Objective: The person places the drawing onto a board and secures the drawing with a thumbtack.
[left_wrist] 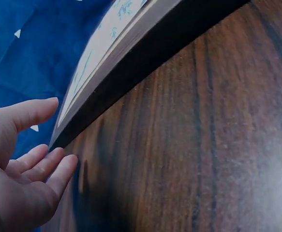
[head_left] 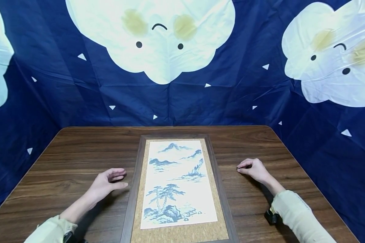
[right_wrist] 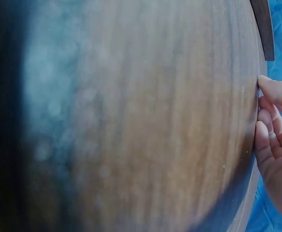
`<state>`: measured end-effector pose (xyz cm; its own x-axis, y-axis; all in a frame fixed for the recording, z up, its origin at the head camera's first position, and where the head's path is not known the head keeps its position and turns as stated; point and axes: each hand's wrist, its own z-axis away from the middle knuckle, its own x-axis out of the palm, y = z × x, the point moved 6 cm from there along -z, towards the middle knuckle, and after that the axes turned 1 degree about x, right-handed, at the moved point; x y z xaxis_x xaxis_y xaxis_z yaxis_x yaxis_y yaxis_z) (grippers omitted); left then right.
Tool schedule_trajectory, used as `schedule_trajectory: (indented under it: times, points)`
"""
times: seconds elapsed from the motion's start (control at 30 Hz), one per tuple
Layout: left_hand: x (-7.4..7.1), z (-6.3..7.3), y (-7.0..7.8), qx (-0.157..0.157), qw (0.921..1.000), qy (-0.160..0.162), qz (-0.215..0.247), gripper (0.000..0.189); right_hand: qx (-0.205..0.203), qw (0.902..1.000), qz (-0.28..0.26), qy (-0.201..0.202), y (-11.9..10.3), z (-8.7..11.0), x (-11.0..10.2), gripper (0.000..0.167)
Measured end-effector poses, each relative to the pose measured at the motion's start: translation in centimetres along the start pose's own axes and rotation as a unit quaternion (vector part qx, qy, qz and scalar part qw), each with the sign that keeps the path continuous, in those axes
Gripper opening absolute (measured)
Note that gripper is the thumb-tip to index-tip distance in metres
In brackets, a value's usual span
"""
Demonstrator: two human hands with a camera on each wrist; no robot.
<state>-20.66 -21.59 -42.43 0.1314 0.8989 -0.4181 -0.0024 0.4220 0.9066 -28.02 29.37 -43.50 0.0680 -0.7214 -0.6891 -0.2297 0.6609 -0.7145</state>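
Observation:
A cork board with a dark wood frame (head_left: 222, 189) lies flat on the table. On its cork (head_left: 182, 235) rests a white sheet with a blue landscape print (head_left: 179, 182), showing mountains, pine trees and rocks. My left hand (head_left: 106, 184) is held just left of the frame, thumb and fingers apart, with nothing in it. The left wrist view shows this hand (left_wrist: 29, 164) near the frame's side edge (left_wrist: 116, 72). To the right of the board, my right hand (head_left: 255, 169) pinches a small dark thing (head_left: 238, 168) at its fingertips; its kind cannot be made out.
The brown wood-grain table (head_left: 79, 152) reaches back to a dark blue cloth (head_left: 88, 91) printed with white clouds, which hangs behind and on both sides. Dark wrist devices, like the one (head_left: 271, 217) at the right sleeve, sit on both wrists.

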Motion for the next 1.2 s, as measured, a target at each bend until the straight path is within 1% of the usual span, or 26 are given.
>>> schedule_trajectory:
  times: [0.17, 0.43, 0.53, 0.7, 0.97, 1.1, 1.2]
  points:
    - [0.4, 0.0, -0.2, -0.004, 1.0000, -0.006, -0.006, 0.061, 0.002, 0.9999, 0.012, 0.002, 0.1, -0.1, 0.2, 0.006]
    - [0.9, 0.0, -0.1, -0.005, 0.9999, -0.009, -0.004, 0.060, -0.030, 0.9993, 0.018, 0.011, -0.5, -0.1, 0.0, 0.005]
    - [1.1, -0.1, -0.2, -0.011, 0.9999, -0.011, -0.001, 0.059, -0.029, 0.9995, -0.003, 0.009, -0.5, -0.2, -0.1, 0.006]
    - [1.4, -0.1, -0.1, -0.007, 0.9998, -0.019, 0.001, 0.060, -0.017, 0.9985, -0.052, -0.005, -0.6, -0.2, -0.2, 0.008]
    - [1.7, -0.2, 0.0, -0.006, 0.9997, -0.023, -0.001, 0.060, 0.017, 0.9960, -0.085, -0.018, -0.8, -0.4, 0.1, 0.013]
    - [1.8, -0.3, -0.1, -0.001, 0.9997, -0.023, 0.001, 0.060, 0.032, 0.9933, -0.109, -0.021, -0.9, -0.7, 0.2, 0.017]
    - [1.8, -0.3, -0.1, -0.004, 0.9997, -0.023, 0.005, 0.060, 0.035, 0.9895, -0.138, -0.025, -1.1, -0.9, 0.3, 0.019]
